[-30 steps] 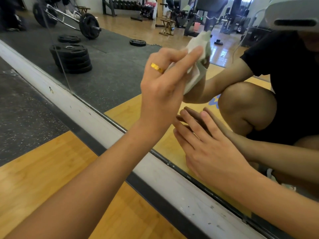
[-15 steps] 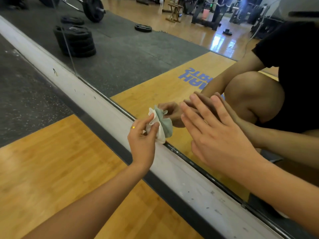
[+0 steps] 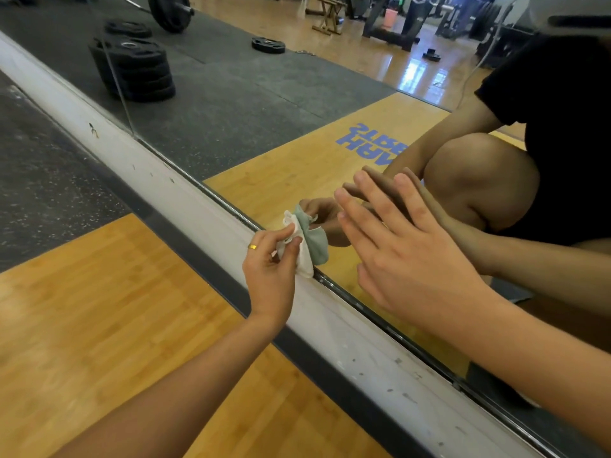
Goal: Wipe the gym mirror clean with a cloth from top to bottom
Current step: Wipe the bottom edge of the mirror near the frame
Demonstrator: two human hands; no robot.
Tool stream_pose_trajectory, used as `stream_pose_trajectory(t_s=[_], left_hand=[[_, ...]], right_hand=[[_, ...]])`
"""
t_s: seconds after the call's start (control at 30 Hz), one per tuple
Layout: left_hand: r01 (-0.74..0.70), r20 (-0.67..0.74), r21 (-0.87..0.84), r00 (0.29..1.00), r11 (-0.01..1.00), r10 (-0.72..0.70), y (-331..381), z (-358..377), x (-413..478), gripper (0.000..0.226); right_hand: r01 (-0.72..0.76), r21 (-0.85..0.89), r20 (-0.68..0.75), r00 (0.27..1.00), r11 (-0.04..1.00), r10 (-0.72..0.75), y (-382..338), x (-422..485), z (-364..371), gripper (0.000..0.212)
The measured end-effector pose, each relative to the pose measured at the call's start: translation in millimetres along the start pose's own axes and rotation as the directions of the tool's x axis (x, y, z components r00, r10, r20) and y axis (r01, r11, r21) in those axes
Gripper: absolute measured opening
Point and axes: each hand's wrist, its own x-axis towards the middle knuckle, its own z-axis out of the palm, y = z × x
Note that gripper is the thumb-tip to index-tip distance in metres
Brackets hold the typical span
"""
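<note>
Mirror (image 3: 264, 104) stands ahead of both hands, bottom edge slanting upper left to lower right; the left hand (image 3: 269, 274) pinches the bunched cloth (image 3: 305, 256) at that edge. Right hand (image 3: 400, 249) lies flat against the mirror beside the cloth, fingers straight.

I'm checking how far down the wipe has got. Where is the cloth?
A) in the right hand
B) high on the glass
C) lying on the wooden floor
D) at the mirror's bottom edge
D: the left hand pinches the cloth where the mirror meets the white ledge.
</note>
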Motion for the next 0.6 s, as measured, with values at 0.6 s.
stream_pose_trajectory(t_s=[0.6], left_hand=[[-0.255, 0.064, 0.018, 0.965, 0.967, 0.254, 16, 3, 7, 0.023]], right_hand=[[0.001, -0.008, -0.058, 0.998, 1.000, -0.002, 1, 0, 3, 0.063]])
